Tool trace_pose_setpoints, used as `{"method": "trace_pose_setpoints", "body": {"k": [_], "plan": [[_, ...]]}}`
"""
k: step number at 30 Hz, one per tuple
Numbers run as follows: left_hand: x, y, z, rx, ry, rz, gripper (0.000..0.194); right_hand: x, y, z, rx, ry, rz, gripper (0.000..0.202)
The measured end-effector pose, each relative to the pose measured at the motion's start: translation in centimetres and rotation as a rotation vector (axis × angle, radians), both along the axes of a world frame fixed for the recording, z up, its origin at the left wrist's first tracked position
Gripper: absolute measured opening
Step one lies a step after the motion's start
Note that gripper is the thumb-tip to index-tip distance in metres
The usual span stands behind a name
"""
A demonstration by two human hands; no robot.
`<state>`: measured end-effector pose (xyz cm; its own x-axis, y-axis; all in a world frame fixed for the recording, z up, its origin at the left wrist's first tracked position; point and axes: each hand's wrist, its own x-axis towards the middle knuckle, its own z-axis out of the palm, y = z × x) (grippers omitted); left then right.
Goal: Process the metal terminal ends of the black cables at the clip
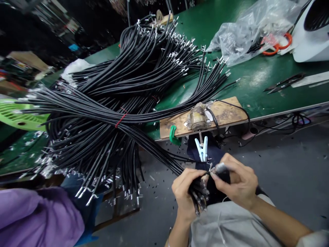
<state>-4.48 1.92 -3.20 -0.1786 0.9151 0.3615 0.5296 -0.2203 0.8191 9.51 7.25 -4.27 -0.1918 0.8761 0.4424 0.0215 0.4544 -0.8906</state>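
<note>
My left hand [187,188] is closed round the ends of a bundle of black cables [164,158], whose dark tips stick out below it. Its thumb and forefinger pinch one cable. My right hand [238,180] is closed in a pinch on the end of that cable, where thin stripped wires stick up. Something whitish and grey covers a fingertip of the right hand. Just above the hands, a light-blue clothes peg [202,148] is clipped near a metal tip extending from a stained, wrapped tool [197,116] on a wooden board [228,111].
A large heap of black cables [102,137] lies on the green table [257,82], one bundle tied with red. A green clamp [174,134] grips the board's edge. Orange-handled scissors [279,46], snips [285,83] and a plastic bag [239,37] lie right. A person's purple sleeve [38,216] shows left.
</note>
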Motion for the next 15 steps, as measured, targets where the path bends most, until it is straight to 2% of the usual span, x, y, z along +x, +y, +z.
{"method": "trace_pose_setpoints", "body": {"k": [3, 9, 11, 13, 15], "plan": [[0.1, 0.4, 0.3, 0.012, 0.004, -0.003, 0.009, -0.9, 0.2, -0.4, -0.240, 0.162, 0.088, 0.019], [-0.2, 0.8, 0.2, 0.019, 0.019, -0.004, 0.009, -0.4, 1.5, -2.0, -0.421, 0.323, 0.210, 0.014], [-0.3, 0.8, 0.3, 0.003, 0.025, -0.005, 0.009, -0.3, 1.6, -2.0, -0.406, 0.300, 0.271, 0.021], [-0.2, 0.8, 0.3, -0.002, 0.037, 0.010, 0.008, -0.7, 1.4, -1.7, -0.294, 0.184, 0.298, 0.022], [0.2, 0.8, 0.3, 0.000, 0.063, 0.051, 0.007, -1.5, 0.9, -1.3, -0.113, 0.075, 0.210, 0.007]]}}
